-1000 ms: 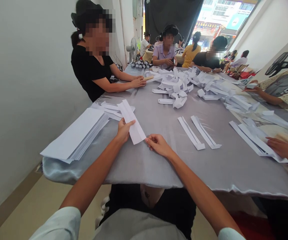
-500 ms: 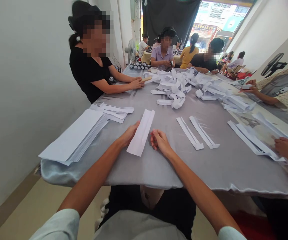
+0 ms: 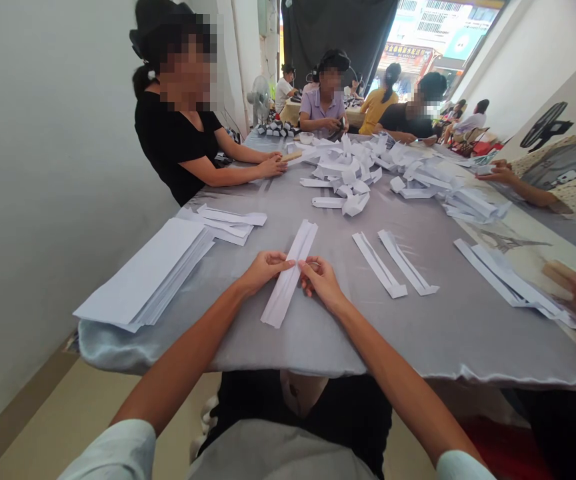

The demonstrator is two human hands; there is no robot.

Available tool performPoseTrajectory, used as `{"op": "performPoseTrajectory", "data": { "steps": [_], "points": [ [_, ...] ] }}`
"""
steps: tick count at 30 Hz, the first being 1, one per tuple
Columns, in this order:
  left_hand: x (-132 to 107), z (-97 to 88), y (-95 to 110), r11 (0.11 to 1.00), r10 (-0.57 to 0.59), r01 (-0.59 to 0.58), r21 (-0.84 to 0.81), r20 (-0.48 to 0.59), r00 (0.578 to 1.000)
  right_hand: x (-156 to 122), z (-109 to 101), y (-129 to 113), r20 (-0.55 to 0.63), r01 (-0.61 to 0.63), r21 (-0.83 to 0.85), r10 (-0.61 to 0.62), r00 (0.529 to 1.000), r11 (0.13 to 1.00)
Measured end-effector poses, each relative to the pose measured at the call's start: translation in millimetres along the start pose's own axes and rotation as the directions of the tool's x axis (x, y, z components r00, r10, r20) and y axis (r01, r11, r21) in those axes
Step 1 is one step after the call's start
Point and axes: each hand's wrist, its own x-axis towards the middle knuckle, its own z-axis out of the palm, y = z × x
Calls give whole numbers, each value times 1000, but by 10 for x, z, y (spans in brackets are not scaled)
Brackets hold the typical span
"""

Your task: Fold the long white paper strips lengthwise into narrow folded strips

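Note:
A long white paper strip [image 3: 281, 300] lies lengthwise on the grey satin tablecloth [image 3: 288, 343] between my hands, folded narrow with a crease along it. My left hand [image 3: 265, 270] rests across its upper part, fingertips on the paper. My right hand [image 3: 321, 283] pinches the strip's right edge from the other side. Just right of them, two folded strips [image 3: 379, 265] [image 3: 407, 262] lie side by side. A thick stack of white paper sheets [image 3: 143, 272] sits to my left.
Folded strips [image 3: 227, 223] lie beyond the stack, and a heap of folded paper pieces [image 3: 343, 170] covers the table's middle. Co-workers sit around the table, one holding a flat wooden stick [image 3: 561, 273]. A wall runs along the left side.
The wide, flat paper has become a narrower folded strip and turned more upright. My hands have moved closer together onto it. The head camera has shifted slightly.

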Motion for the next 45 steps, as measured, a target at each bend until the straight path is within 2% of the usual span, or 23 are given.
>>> {"op": "performPoseTrajectory", "data": {
  "steps": [4,9,16,24,33,36,39,45],
  "points": [
    [-7,44,-44,998,-4,1,68,47,999,-2,-21,-5,34,14,14,-15,999,1000],
    [-21,111,-80,991,-10,-9,135,141,990,15,-43,10,-11,-30,14,31,999,999],
    [-10,132,-144,986,32,-57,156,161,986,3,-37,-1,-17,3,-18,-3,1000,1000],
    [-3,177,-80,979,31,-56,197,131,991,54,-75,-13,-85,23,8,-22,996,1000],
    [-12,246,-63,986,15,-37,162,135,991,89,-96,-49,-140,-38,98,51,989,994],
    [-36,255,-68,985,5,-32,169,155,988,157,-154,-24,-200,-28,113,50,979,993],
    [-54,254,-92,980,-25,-18,199,212,977,237,-279,-17,-283,30,99,-1,959,995],
    [-50,247,-126,978,-27,-25,207,243,970,288,-490,-100,-342,49,97,-13,940,994]
  ]
}}
